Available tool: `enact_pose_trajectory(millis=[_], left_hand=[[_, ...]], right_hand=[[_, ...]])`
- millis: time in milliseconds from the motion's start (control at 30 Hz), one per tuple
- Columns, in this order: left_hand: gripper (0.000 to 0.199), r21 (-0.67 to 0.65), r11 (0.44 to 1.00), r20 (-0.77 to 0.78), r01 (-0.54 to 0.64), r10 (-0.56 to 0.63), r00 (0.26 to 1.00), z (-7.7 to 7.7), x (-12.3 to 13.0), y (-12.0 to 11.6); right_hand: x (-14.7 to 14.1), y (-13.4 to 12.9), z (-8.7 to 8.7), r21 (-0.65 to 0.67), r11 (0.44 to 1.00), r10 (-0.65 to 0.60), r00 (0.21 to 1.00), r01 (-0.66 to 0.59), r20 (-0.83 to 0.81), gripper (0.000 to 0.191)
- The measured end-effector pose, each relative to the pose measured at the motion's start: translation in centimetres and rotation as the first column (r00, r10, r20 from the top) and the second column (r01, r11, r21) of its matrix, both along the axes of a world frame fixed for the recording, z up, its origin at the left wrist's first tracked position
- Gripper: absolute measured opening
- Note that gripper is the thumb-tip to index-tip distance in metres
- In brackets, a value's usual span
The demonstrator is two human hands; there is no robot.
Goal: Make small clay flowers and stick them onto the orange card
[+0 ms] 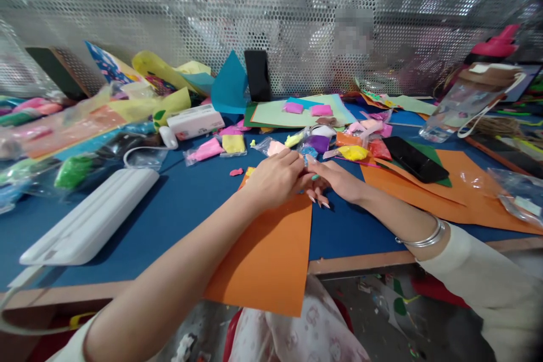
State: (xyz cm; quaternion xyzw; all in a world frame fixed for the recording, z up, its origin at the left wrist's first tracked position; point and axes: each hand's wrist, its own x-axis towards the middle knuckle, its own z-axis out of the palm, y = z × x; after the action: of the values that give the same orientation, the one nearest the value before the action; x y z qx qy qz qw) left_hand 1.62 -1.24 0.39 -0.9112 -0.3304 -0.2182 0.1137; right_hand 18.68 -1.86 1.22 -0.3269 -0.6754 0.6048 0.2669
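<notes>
My left hand (pixel 278 176) is over the upper end of an orange sheet (pixel 271 249), its fingers curled and meeting those of my right hand (pixel 335 180). A small piece of green (pixel 315 177) shows between the fingers; whether it is clay or a nail cannot be made out. Fingers of my right hand bend downward, with pale pointed nails showing. What is pinched where the hands meet is hidden. A bit of yellow clay (pixel 250 171) lies beside my left hand, and a small pink piece (pixel 236 172) is on the blue table (pixel 182 203).
Bagged clay, including a yellow pack (pixel 353 152), lies beyond my hands. A white power bank (pixel 91 215) with a cable is at left. A black phone (pixel 416 159) rests on orange paper at right, near a clear bottle (pixel 462 102). Another phone (pixel 257 75) leans against the perforated panel.
</notes>
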Motion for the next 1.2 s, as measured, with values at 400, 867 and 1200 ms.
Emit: enact_pose_trajectory(millis=[400, 867, 1200], left_hand=[[0.028, -0.335, 0.932, 0.271, 0.14, -0.047, 0.962, 0.7, 0.4, -0.8], [0.025, -0.129, 0.978, 0.416, 0.162, -0.095, 0.904, 0.9, 0.5, -1.5], [0.036, -0.247, 0.952, 0.46, 0.18, -0.048, 0.887, 0.8, 0.5, -1.1]], right_hand=[[0.0, -1.1, 0.2, 0.132, 0.99, -0.046, 0.999, 0.048, -0.022, 0.063], [0.5, -0.4, 0.2, 0.516, 0.844, -0.187, 0.982, 0.147, 0.026, 0.037], [0.3, -0.4, 0.3, 0.485, 0.869, -0.137, 0.989, 0.097, 0.048, 0.034]])
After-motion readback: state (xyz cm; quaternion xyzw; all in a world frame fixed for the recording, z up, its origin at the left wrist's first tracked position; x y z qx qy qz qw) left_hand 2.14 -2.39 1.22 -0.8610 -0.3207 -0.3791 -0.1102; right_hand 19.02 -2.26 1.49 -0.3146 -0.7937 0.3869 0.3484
